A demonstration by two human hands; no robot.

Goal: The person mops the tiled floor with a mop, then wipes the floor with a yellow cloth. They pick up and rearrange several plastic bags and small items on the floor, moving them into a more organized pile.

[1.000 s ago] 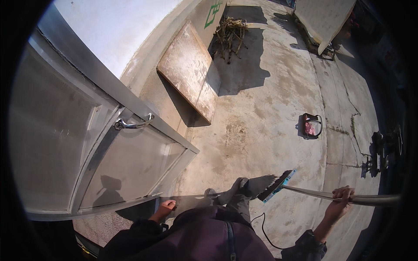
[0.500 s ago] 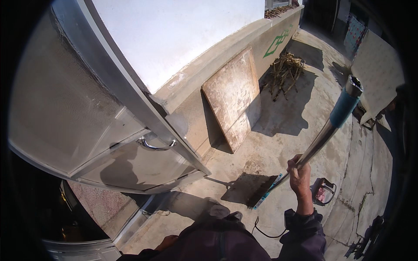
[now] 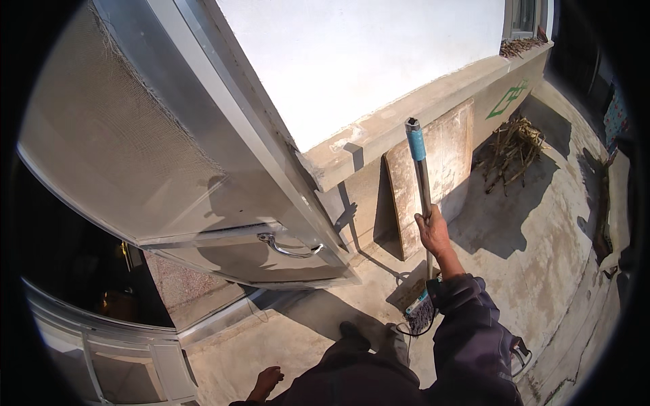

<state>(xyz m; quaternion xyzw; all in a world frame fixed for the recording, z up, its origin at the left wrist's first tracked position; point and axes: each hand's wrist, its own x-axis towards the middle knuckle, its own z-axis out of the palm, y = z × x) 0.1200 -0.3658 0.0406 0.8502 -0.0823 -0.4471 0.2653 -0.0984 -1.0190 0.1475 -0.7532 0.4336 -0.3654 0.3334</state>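
My right hand [image 3: 435, 233] is wrapped round the metal pole of a mop, which stands nearly upright in front of me. The mop's pole [image 3: 423, 179] has a teal sleeve near its top end. At its foot, a teal bar with dark grey strands [image 3: 421, 312] rests on the concrete, partly behind my forearm. A thin black cord loops beside the strands. My left hand [image 3: 266, 382] hangs low by my side, fingers curled in, with nothing visible in it. To the left, the screen door [image 3: 223, 223] stands ajar, its chrome handle [image 3: 290, 249] facing me.
A worn board [image 3: 433, 169] leans on the white wall's ledge [image 3: 406, 108]. Beyond it lies a heap of dry sticks [image 3: 514, 149]. The doorway [image 3: 74, 257] at left is dark inside, with a raised sill [image 3: 223, 311]. Cracked concrete [image 3: 569, 318] runs to the right.
My view has turned right and toward the door. The mop has come from a slant at right to nearly upright, nearer the board. My left hand shows more fully.
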